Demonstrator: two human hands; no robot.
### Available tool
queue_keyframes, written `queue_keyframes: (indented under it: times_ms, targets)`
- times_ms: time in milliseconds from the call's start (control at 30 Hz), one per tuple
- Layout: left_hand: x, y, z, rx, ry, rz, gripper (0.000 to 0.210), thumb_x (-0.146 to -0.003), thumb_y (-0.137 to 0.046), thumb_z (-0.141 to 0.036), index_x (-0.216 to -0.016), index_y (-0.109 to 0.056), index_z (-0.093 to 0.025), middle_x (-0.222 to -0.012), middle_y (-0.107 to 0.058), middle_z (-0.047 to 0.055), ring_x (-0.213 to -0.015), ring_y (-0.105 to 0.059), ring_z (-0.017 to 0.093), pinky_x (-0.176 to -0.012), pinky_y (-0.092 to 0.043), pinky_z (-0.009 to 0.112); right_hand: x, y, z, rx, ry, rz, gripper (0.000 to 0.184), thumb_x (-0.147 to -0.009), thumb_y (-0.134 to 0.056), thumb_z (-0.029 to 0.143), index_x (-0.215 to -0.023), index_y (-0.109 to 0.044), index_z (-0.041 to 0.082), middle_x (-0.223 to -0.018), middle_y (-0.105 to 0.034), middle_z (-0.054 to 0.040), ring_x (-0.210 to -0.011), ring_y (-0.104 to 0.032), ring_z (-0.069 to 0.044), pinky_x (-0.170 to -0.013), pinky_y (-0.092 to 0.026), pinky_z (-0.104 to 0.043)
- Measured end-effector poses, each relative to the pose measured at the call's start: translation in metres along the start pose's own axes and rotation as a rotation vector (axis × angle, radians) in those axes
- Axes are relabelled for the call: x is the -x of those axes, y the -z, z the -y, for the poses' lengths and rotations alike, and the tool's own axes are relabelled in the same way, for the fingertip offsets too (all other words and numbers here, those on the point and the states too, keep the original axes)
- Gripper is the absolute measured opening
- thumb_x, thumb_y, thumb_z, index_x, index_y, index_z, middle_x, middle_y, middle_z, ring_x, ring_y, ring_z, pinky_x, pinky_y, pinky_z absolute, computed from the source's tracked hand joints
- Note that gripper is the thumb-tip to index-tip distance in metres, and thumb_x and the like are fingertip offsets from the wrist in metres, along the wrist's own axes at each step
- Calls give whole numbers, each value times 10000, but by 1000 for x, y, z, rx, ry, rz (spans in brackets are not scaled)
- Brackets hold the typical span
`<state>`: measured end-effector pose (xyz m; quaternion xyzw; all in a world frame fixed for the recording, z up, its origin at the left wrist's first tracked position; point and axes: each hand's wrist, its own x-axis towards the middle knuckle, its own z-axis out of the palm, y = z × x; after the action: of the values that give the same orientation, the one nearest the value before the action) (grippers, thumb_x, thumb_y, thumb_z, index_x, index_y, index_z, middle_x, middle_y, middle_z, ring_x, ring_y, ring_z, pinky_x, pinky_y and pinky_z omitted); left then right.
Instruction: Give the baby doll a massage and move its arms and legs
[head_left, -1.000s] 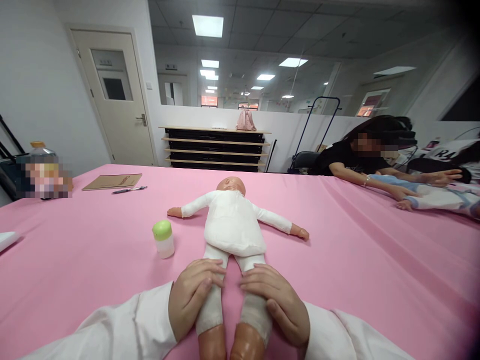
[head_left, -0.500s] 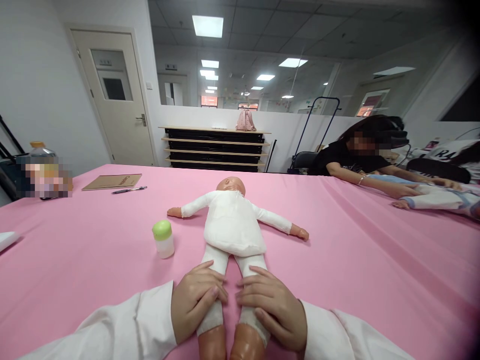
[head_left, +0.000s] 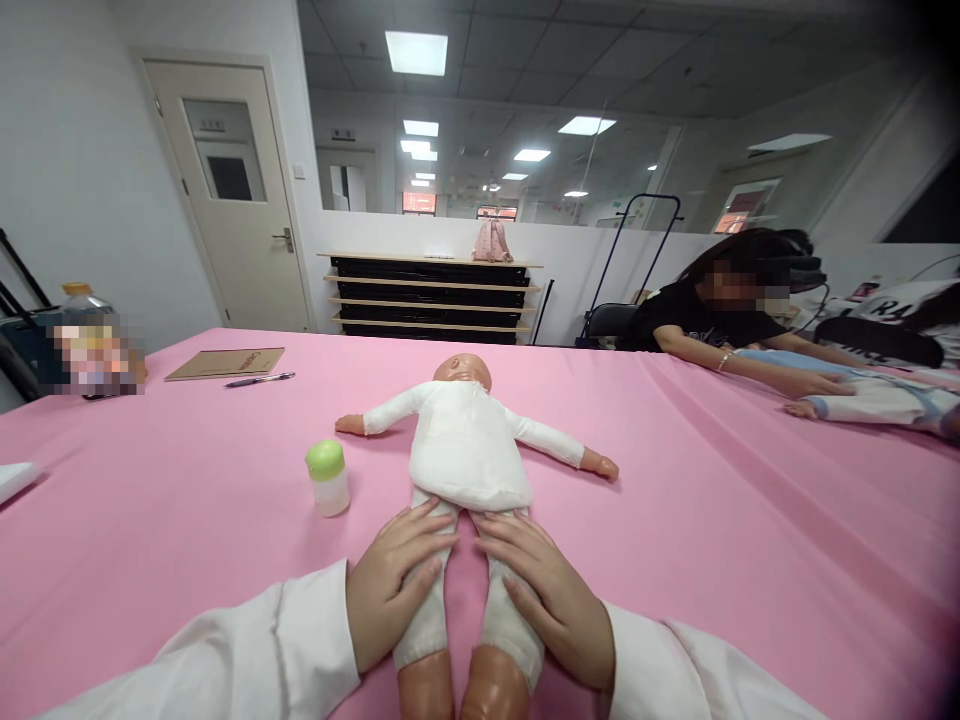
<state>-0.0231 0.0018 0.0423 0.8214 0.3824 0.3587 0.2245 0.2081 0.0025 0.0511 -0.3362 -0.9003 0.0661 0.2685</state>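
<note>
A baby doll [head_left: 469, 450] with a white cloth body lies on its back on the pink-covered table [head_left: 187, 500], head away from me and arms spread. My left hand [head_left: 397, 580] rests on the doll's leg at the left, fingers stretched over the thigh. On the other leg lies my right hand [head_left: 551, 590], its fingers also extended and slightly apart. Both hands are open and touch the white cloth just below the torso. The doll's feet are cut off by the lower edge of the view.
Left of the doll stands a small jar with a green lid [head_left: 328, 478]. Farther back lie a brown notebook [head_left: 225, 364] and a pen [head_left: 260, 380]. At the right, a person in black [head_left: 720, 310] handles another doll [head_left: 877, 395]. A shelf [head_left: 431, 300] stands behind the table.
Both my hands have slid up the doll's legs towards its torso, and their fingers are straighter. The doll has stayed in place. At the right, the other person's hand has shifted slightly.
</note>
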Motion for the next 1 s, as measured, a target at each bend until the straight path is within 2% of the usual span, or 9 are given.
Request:
queue_keyframes:
  times_ms: [100, 200, 333, 400, 500, 667, 833, 1000]
  targets:
    - [1, 2, -6, -16, -74, 30, 259, -854, -421, -252, -945, -663, -237, -1080, -633, 39, -1222, -400, 231, -1042, -249, 484, 0, 0, 1, -20, 48, 23, 319, -885, -359, 252, -1163, -511, 218, -1223, -537, -80, -1209, -420, -186, -1049, -265, -446]
    - [4, 5, -14, 17, -150, 38, 256, -842, -409, -208, -834, -665, -216, -854, -690, 23, -1068, -540, 192, -1038, -263, 429, 0, 1, 5, -83, 152, 64, 295, -874, -350, 235, -1101, -537, 221, -1087, -619, -52, -1136, -487, -159, -1058, -244, -426]
    - [6, 7, -20, 167, -281, 42, 270, -841, -379, -215, -762, -635, -189, -709, -681, 26, -757, -631, 134, -926, -385, 316, 1, 3, 10, -188, 318, 55, 328, -878, -277, 231, -1076, -534, 186, -968, -658, -63, -987, -579, -123, -1002, -336, -337]
    - [6, 9, -20, 239, -323, 17, 272, -843, -368, -216, -758, -623, -172, -695, -674, 47, -701, -628, 136, -817, -438, 287, 2, 5, 10, -211, 342, 29, 337, -883, -261, 232, -1077, -531, 171, -977, -656, -79, -985, -583, -126, -972, -371, -323]
    - [5, 10, -20, 280, -332, -35, 248, -841, -376, -191, -771, -612, -157, -721, -667, 66, -750, -626, 152, -737, -455, 273, 3, 8, 7, -201, 301, 5, 338, -888, -274, 235, -1107, -521, 162, -1026, -642, -98, -1034, -562, -148, -969, -379, -346]
    - [4, 10, -20, 265, -324, -41, 238, -841, -383, -175, -781, -612, -153, -771, -666, 76, -796, -617, 160, -758, -452, 288, 3, 6, 4, -198, 238, -28, 347, -893, -284, 231, -1156, -501, 171, -1102, -612, -96, -1127, -499, -168, -990, -358, -382]
    - [5, 11, -20, 257, -325, -52, 273, -853, -361, -188, -776, -620, -151, -750, -665, 86, -760, -615, 162, -730, -460, 288, 2, 7, 5, -190, 239, -35, 348, -898, -272, 235, -1151, -502, 171, -1101, -611, -96, -1107, -515, -167, -980, -374, -378]
    - [5, 11, -15, 159, -270, -109, 254, -853, -380, -177, -807, -629, -165, -832, -669, 77, -898, -597, 182, -838, -443, 332, 4, 6, 5, -148, 218, -33, 351, -896, -282, 236, -1173, -489, 177, -1135, -595, -90, -1136, -493, -169, -1001, -353, -389]
